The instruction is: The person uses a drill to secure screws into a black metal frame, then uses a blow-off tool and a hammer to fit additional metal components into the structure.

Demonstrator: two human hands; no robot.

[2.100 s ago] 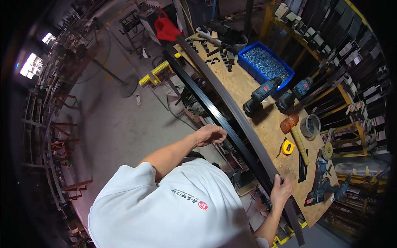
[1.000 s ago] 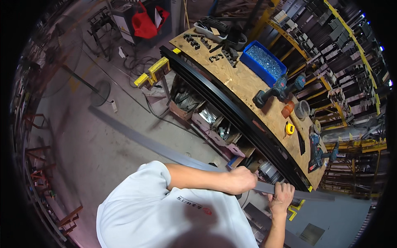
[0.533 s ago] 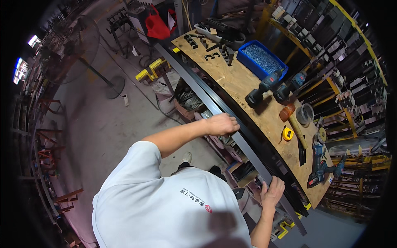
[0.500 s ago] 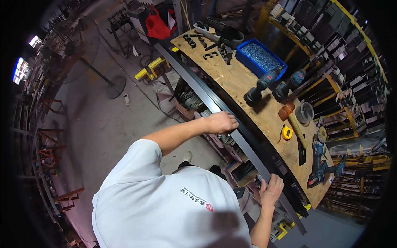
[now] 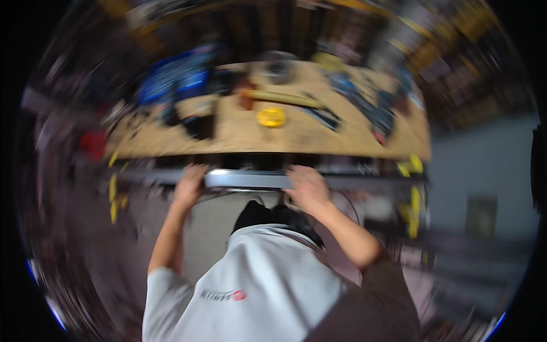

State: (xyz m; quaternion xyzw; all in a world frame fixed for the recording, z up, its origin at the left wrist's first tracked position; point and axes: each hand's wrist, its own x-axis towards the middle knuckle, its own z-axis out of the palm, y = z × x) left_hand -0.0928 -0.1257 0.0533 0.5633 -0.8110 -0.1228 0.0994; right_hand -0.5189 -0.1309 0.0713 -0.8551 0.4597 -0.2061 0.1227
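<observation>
A long grey metal profile [image 5: 248,179] lies crosswise along the near side of the workbench. My left hand [image 5: 191,181] is closed over it left of centre, fingers across its top. Closed over the same profile to the right is my right hand [image 5: 307,185], its thumb on the near side. The stretch between my hands shines brightly. A dark edge, perhaps other profiles, runs just behind it along the bench; blur hides the detail. Yellow supports [image 5: 415,196] show by the profile's right end.
On the wooden benchtop [image 5: 239,139] lie a mallet [image 5: 285,98], a yellow tape measure [image 5: 270,117], dark strips [image 5: 322,118] and a blurred power tool [image 5: 370,111]. A blue bin [image 5: 171,80] stands at the back left, a round container [image 5: 278,65] behind the mallet.
My view has swung right, so the bench now lies straight across ahead of me. Both hands remain on the profile, now level with each other. The picture is blurred by the turn.
</observation>
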